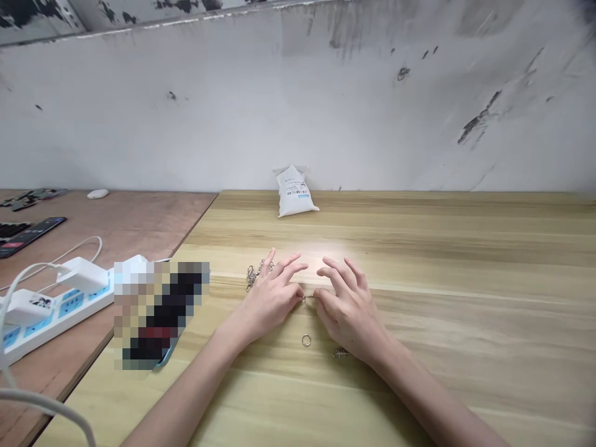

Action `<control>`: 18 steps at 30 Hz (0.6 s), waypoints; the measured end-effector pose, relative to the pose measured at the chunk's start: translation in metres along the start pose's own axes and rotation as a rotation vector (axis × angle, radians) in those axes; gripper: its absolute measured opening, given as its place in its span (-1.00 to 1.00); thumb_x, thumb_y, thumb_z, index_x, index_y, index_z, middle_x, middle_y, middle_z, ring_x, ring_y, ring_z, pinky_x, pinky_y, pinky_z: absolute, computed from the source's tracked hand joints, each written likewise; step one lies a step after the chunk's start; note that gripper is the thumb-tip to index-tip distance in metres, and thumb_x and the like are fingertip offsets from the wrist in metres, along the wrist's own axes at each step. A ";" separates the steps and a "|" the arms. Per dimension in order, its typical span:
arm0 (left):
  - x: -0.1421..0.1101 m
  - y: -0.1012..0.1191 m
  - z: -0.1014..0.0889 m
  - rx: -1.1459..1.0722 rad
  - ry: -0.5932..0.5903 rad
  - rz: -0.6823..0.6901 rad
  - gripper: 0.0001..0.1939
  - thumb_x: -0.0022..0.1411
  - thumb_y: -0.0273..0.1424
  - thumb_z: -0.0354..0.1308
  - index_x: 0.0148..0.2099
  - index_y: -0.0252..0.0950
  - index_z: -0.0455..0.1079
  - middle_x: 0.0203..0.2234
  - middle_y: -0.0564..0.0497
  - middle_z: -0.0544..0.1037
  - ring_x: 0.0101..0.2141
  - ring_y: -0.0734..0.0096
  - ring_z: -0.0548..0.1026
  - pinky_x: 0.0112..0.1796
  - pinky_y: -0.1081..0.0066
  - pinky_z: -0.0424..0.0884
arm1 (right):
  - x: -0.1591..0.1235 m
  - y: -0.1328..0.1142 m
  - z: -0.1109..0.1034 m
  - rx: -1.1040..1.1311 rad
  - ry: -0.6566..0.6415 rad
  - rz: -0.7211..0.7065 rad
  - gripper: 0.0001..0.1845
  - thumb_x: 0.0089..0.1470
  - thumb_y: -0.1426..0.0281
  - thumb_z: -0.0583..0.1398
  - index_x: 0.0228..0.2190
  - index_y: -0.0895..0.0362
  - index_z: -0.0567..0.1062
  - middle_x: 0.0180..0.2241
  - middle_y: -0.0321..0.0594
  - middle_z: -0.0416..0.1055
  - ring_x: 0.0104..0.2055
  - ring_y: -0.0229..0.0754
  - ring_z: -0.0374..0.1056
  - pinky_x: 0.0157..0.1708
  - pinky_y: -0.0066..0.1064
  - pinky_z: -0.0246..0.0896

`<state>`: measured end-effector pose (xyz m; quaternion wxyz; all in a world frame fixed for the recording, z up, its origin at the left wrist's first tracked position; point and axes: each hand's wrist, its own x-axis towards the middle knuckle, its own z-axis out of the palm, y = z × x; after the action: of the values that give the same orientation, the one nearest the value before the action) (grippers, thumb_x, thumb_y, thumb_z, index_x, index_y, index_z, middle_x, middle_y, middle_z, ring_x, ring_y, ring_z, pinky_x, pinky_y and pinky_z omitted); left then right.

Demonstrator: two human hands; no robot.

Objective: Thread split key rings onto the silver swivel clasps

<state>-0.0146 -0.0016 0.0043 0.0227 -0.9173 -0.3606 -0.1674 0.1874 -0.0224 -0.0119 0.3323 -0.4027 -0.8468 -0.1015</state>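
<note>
Bare left hand (266, 301) and right hand (348, 313) pinch a small metal split ring (308, 298) on a pale wooden table (447, 261), a barcoded white bag (295, 192) beyond (its print too small to read).

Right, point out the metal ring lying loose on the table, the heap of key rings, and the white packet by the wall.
Metal ring (302, 340): head view, on its rim.
Heap of key rings (252, 277): head view, on its middle links.
White packet (293, 192): head view, on its printed label.
</note>
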 end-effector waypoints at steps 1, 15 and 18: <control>0.000 0.000 0.000 0.006 0.006 0.008 -0.80 0.38 -0.44 0.01 -0.31 -0.27 0.39 0.15 -0.06 0.40 0.30 0.15 0.12 0.27 -0.19 -0.09 | 0.000 0.000 0.000 -0.002 0.005 -0.001 -0.80 0.09 0.56 0.11 -0.48 0.14 0.48 -0.12 -0.04 0.45 0.19 0.06 0.23 0.22 0.09 0.00; 0.001 0.002 -0.005 -0.023 -0.016 0.005 -0.82 0.34 -0.45 0.07 -0.35 -0.28 0.40 0.12 -0.08 0.42 0.30 0.12 0.13 0.27 -0.20 -0.06 | 0.000 -0.002 -0.001 -0.145 -0.034 -0.129 -0.73 0.16 0.62 0.05 -0.44 0.16 0.50 -0.20 -0.11 0.47 0.17 0.01 0.26 0.27 0.03 -0.06; 0.001 -0.001 -0.007 -0.071 -0.042 -0.039 -0.87 0.30 -0.45 0.13 -0.33 -0.26 0.44 0.12 -0.07 0.41 0.30 0.10 0.12 0.27 -0.21 -0.07 | 0.000 0.000 -0.002 -0.110 -0.014 -0.109 -0.75 0.17 0.61 0.08 -0.42 0.16 0.51 -0.20 -0.10 0.48 0.13 0.00 0.29 0.24 0.02 0.00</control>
<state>-0.0165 -0.0017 0.0114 -0.0206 -0.9137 -0.3725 -0.1614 0.1884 -0.0230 -0.0102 0.2977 -0.3744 -0.8629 -0.1630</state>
